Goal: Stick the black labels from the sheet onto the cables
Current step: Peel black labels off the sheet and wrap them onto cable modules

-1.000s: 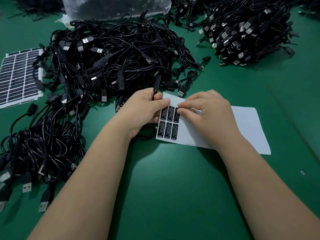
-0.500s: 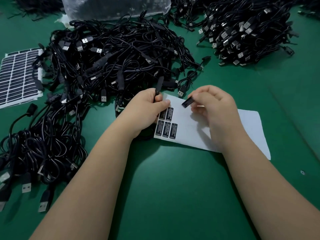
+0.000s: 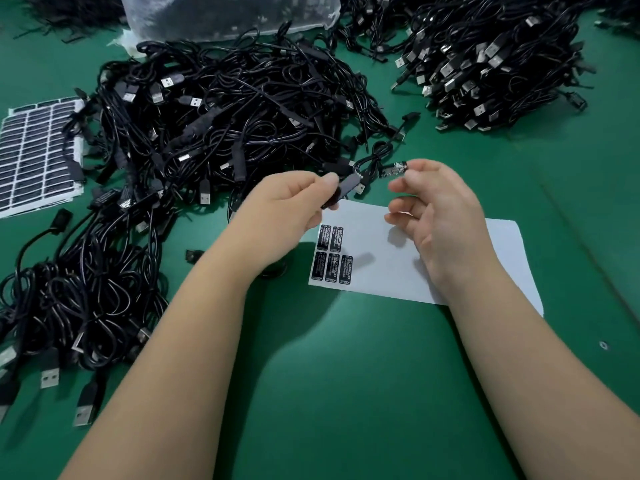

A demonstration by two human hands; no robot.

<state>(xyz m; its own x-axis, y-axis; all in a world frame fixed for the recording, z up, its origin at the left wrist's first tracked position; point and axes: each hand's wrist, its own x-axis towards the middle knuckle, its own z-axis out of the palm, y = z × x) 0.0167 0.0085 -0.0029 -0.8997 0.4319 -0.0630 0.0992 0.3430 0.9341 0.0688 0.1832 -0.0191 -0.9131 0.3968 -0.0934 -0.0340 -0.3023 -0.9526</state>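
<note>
Left hand (image 3: 287, 206) up above the green surface (image 3: 346, 393), fingers (image 3: 327, 180) curled round the black plastic block of a cable (image 3: 341, 190), pinching it. Right hand (image 3: 438, 216) just beside it, thumb and first finger pinching one peeled black label (image 3: 393, 170) with white print, other fingers loosely bent. Label and cable block close together but not touching, both in the air over the far edge of the white sheet (image 3: 398, 258). Sheet flat on the surface under both hands, with five black labels (image 3: 332, 254) left at its left end: two in the top row, three in the bottom row. Big messy pile of black cables (image 3: 225, 109) just behind the hands, plugs poking out everywhere. More cables (image 3: 79, 289) in a heap on the left, near the left arm. Another tidy stack of cables (image 3: 491, 60) far off on the right. Full label sheet (image 3: 34, 154) with many rows at the left edge, partly under some cables. Clear plastic bag (image 3: 228, 12) at the top, behind the middle pile.
</note>
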